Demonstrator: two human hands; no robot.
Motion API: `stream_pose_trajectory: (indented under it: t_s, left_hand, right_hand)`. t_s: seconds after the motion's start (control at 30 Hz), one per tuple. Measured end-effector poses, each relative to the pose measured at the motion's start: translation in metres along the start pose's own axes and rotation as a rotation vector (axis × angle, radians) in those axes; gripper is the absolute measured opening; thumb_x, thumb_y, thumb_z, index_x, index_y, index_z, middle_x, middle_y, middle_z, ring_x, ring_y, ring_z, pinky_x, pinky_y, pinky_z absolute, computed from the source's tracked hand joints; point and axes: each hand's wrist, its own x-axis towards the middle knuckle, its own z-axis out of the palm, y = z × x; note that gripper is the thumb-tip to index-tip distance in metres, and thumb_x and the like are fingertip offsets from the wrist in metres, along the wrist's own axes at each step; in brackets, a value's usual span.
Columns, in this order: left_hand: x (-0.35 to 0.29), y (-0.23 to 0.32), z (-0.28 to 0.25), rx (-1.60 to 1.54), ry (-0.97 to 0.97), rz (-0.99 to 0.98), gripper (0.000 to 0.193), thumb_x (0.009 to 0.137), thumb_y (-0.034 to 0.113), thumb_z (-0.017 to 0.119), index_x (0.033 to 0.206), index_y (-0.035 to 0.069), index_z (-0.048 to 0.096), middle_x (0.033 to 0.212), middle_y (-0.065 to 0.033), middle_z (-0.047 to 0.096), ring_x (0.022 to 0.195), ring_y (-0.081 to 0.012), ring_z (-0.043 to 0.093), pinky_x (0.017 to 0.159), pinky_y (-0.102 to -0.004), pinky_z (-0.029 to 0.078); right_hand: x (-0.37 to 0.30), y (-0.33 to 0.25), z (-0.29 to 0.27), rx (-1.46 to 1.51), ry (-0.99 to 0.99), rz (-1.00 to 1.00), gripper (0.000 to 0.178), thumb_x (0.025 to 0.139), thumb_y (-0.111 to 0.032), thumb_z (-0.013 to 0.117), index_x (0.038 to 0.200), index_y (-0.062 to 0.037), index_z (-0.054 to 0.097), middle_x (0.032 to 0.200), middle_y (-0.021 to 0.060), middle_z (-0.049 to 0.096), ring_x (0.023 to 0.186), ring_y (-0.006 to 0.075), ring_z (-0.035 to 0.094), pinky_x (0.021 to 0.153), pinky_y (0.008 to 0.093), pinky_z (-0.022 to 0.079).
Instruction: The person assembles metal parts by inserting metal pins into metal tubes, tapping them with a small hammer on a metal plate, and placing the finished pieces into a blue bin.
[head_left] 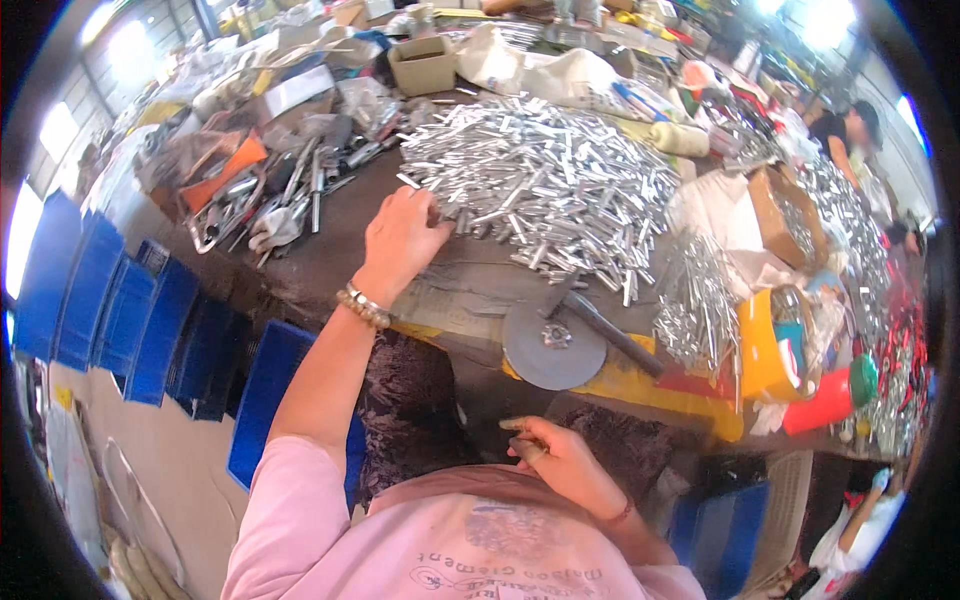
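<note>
A wide heap of short silvery metal tubes (540,180) covers the middle of the dark workbench (460,275). At the heap's near left edge is my left hand (403,238), palm down with its fingers curled in. What those fingertips grip, if anything, is hidden. Close to my body, over my lap, I hold my right hand (565,465) with its fingers bent together; anything between them is too small to make out. A hammer (612,332) lies at the bench's front edge, partly over a round grey disc (545,352).
Blue bins (270,390) stand on the left below the bench. Mixed metal parts (290,200) lie at the left, thin rods (695,300) at the right. A yellow container (768,340) and a red container (818,400) are nearby. Another person (855,130) is at the far right.
</note>
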Motion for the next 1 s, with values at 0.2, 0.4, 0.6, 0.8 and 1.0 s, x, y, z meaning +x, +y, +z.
stream_pose_trajectory:
  t_s: [0.2, 0.4, 0.6, 0.8, 1.0]
  left_hand:
    - [0.0, -0.011, 0.001, 0.137, -0.058, -0.055, 0.022, 0.09, 0.03, 0.084, 0.098, 0.011, 0.079, 0.106, -0.0129, 0.066, 0.106, -0.0353, 0.068, 0.089, -0.0477, 0.056]
    - [-0.013, -0.016, -0.009, 0.041, 0.017, -0.069, 0.015, 0.089, 0.018, 0.082, 0.09, 0.006, 0.075, 0.097, -0.0116, 0.065, 0.094, -0.0315, 0.069, 0.082, -0.0429, 0.054]
    - [-0.057, 0.025, -0.046, -0.572, -0.168, -0.13, 0.012, 0.088, 0.01, 0.083, 0.092, 0.002, 0.074, 0.095, -0.0051, 0.063, 0.081, -0.015, 0.061, 0.072, -0.0314, 0.05]
    - [-0.084, 0.093, -0.05, -0.559, -0.324, 0.088, 0.012, 0.086, 0.007, 0.084, 0.091, 0.002, 0.075, 0.093, -0.0066, 0.064, 0.083, -0.0206, 0.063, 0.071, -0.0341, 0.05]
    - [-0.089, 0.094, -0.043, -0.436, -0.353, 0.243, 0.013, 0.087, 0.009, 0.083, 0.098, 0.004, 0.078, 0.099, -0.0097, 0.066, 0.091, -0.0265, 0.065, 0.075, -0.0365, 0.053]
  right_hand:
    - [0.003, 0.003, -0.008, -0.137, 0.02, -0.107, 0.033, 0.107, -0.009, 0.065, 0.139, -0.0042, 0.069, 0.1, 0.013, 0.078, 0.09, 0.0176, 0.075, 0.081, 0.0329, 0.059]
    - [-0.022, -0.044, -0.043, -0.244, 0.173, -0.219, 0.029, 0.101, -0.011, 0.073, 0.129, -0.0052, 0.072, 0.098, 0.017, 0.076, 0.086, 0.0305, 0.075, 0.079, 0.0398, 0.059]
    - [-0.014, -0.064, -0.137, -0.723, 0.749, -0.367, 0.019, 0.094, -0.008, 0.074, 0.113, -0.0072, 0.078, 0.102, 0.0152, 0.077, 0.093, 0.0343, 0.075, 0.082, 0.0421, 0.06]
    - [0.067, -0.071, -0.205, -0.887, 0.884, -0.277, 0.029, 0.093, -0.017, 0.074, 0.121, -0.0085, 0.072, 0.104, 0.0165, 0.079, 0.103, 0.0379, 0.077, 0.087, 0.0497, 0.06]
    - [0.122, -0.072, -0.217, -1.05, 0.804, 0.023, 0.045, 0.089, -0.013, 0.071, 0.133, -0.0058, 0.061, 0.106, 0.0261, 0.078, 0.107, 0.0483, 0.074, 0.091, 0.0566, 0.059]
